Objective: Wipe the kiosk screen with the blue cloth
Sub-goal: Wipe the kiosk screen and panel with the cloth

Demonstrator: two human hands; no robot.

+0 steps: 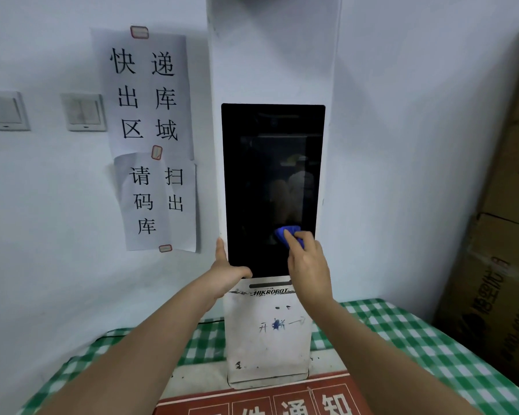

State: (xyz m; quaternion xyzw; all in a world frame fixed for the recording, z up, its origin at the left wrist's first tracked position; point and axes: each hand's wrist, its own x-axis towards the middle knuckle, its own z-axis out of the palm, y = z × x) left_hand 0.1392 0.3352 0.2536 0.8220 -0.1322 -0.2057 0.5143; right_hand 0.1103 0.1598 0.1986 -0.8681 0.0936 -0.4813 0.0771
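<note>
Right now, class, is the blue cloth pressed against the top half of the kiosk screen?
No, the right hand holds the blue cloth against the kiosk screen near its lower right part.

Light was soft, even, cool, bluish; source unseen. Wall (57, 190) showed faint shadows beside paper notices (150, 94). Dark kiosk screen (270, 175) carried dim reflections, no harsh glare. Wide-angle lens bent edges: cardboard boxes (504, 235) at right leaned and curved. Fine detail was slightly soft; checked tablecloth (417, 333) and boxes blurred toward corners.
</note>
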